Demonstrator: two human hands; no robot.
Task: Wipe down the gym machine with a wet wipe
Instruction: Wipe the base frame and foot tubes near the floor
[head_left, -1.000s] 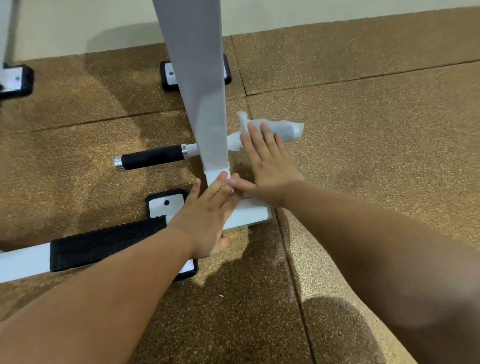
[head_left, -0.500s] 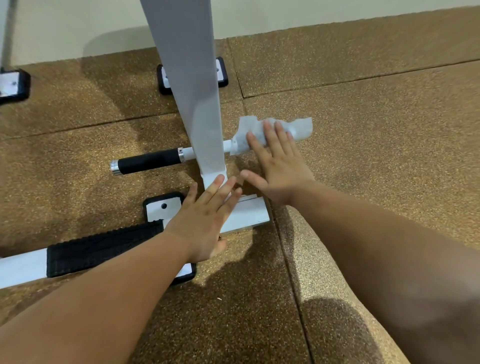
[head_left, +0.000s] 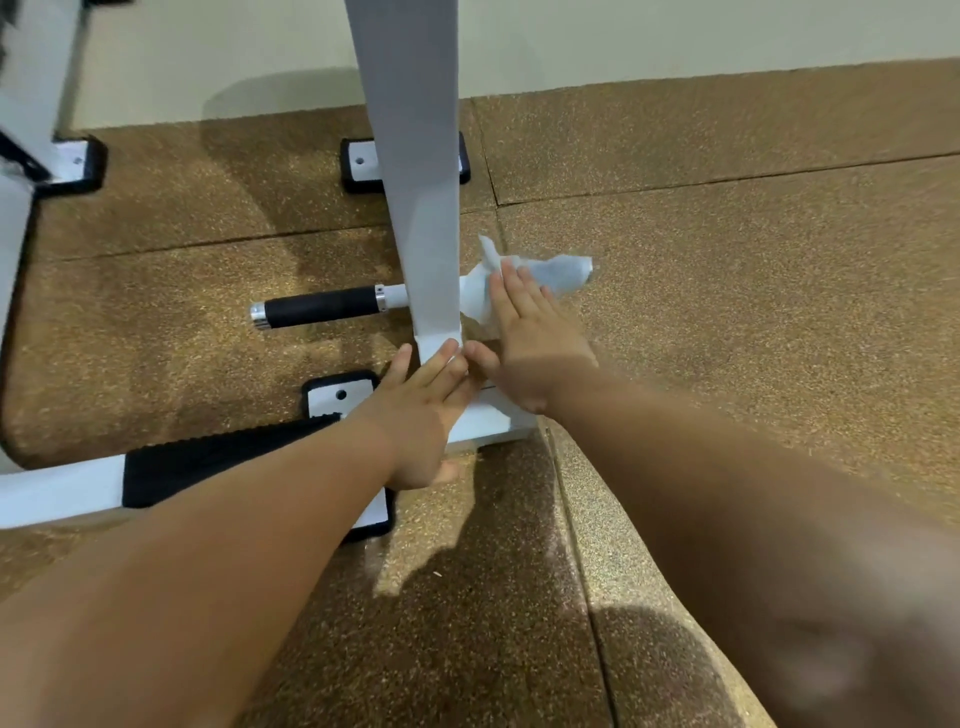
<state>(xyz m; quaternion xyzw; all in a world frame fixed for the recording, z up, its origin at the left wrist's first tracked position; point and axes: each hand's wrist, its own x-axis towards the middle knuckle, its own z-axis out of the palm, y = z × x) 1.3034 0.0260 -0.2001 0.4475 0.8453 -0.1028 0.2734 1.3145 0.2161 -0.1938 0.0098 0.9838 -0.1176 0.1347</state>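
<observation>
Machine (head_left: 415, 197): white upright post on a white base bar with black ribbed pad, standing on speckled brown floor (head_left: 753, 312). Left hand (head_left: 423, 415) flat, fingers extended, on the base bar at the post's foot. Right hand (head_left: 530, 343) flat, fingers extended, pressing a crumpled white wipe (head_left: 558, 273) over the crossbar right of the post.

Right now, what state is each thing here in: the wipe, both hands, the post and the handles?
wet wipe: crumpled, pressed under the right hand's fingers beside the post.
right hand: flat, fingers extended on the wipe.
left hand: open, flat against the white base bar.
upright post: standing, white.
black-grip handle: horizontal, sticking out left of the post.
black tread pad: on the base bar, untouched.
</observation>
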